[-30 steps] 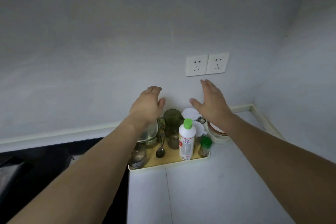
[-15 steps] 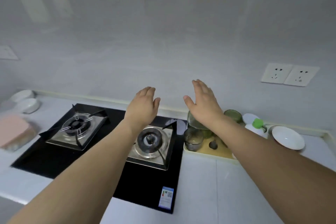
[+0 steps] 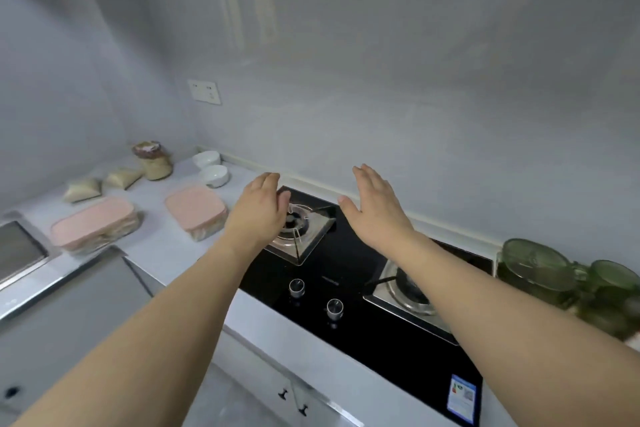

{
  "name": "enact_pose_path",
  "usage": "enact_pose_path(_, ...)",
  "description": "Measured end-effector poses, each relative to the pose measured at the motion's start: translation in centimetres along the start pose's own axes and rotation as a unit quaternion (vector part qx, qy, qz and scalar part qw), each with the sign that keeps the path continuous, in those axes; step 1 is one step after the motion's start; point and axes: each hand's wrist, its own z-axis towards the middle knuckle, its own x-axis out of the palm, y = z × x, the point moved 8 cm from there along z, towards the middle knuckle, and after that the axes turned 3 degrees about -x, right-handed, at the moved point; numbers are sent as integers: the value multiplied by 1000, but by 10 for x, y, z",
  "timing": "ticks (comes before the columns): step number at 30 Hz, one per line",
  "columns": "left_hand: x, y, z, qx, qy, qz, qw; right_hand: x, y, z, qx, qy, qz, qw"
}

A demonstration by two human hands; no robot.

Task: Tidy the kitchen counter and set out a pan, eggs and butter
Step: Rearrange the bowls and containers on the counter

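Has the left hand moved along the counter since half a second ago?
Yes. The left hand, open and empty, was above the right burner; now it hovers at the left steel gas burner, so it moved left along the black glass hob.

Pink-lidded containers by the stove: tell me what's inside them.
Both pink-lidded containers are closed. Through the clear walls something pale shows, too blurred to name. The opaque lids cover everything from above. Neither hand touches them.

Two pink-lidded containers (image 3: pixel 92 225), two white bowls (image 3: pixel 215 175), two burners (image 3: pixel 298 221), two knobs (image 3: pixel 296 287), three rice bags (image 3: pixel 83 189).
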Motion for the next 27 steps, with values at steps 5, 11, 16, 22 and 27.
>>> enact_pose_path(5, -47, 96, -9, -62, -23, 14, 998, 54, 85, 25, -48, 18, 18, 999)
enact_pose_path(11, -84, 181, -23, -112, -30, 11, 993, 107, 159, 48, -85, 55, 32, 994)
enact_pose_path(16, -96, 232, -23, -134, -32, 3, 990, 142, 194, 70, -102, 71, 37, 992)
enact_pose_path(22, -92, 278, 4, -142, -17, 10, 990, 182, 213, 106, -105, 84, 40, 990)
enact_pose_path(27, -82, 312, 59, -130, -2, 25, 991, 216, 218, 160, -98, 79, 49, 991)
